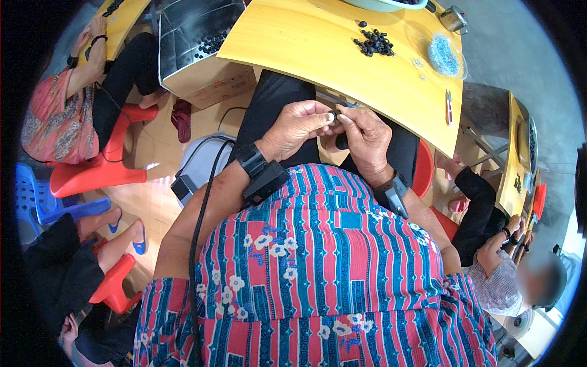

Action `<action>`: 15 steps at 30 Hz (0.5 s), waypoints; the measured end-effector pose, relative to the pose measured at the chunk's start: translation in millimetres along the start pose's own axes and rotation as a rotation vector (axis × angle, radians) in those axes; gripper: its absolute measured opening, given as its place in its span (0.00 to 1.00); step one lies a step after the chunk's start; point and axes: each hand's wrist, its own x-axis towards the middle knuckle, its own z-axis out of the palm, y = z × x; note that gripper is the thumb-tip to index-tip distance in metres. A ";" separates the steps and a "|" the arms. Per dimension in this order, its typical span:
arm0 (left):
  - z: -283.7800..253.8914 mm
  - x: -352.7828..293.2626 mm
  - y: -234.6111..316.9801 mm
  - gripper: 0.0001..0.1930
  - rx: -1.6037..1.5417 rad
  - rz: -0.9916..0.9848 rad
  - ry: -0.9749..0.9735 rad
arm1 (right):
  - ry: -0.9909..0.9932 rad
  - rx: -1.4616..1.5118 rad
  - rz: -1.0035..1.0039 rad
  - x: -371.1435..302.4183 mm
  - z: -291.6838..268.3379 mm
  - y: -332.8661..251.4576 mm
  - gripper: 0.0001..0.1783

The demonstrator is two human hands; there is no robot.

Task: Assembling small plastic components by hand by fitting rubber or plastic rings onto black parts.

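Observation:
Above my lap, just off the table's near edge, my left hand (299, 127) and my right hand (368, 136) meet fingertip to fingertip. Both are closed in a pinch around a small black piece (334, 115), mostly covered by the fingers and too small to make out in detail. On the yellow table (306, 37) ahead lies a pile of similar small black pieces (374, 44), with one rounder piece (363, 24) apart behind it. To its right sits a clear round tub (444, 56) of tiny bluish bits, with a few pale bits (418, 63) beside it.
A red-handled small tool (449, 108) lies near the table's right edge. Behind stand a metal cup (453, 19) and a pale green basin (391, 5). At left, a lined cardboard box (208, 79) holds black pieces. A black cable (202, 226) crosses my left arm. Other people sit on both sides.

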 end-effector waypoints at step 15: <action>-1.6 -4.3 5.5 0.09 0.043 0.000 -0.015 | -0.113 0.524 0.540 4.6 -5.5 2.3 0.08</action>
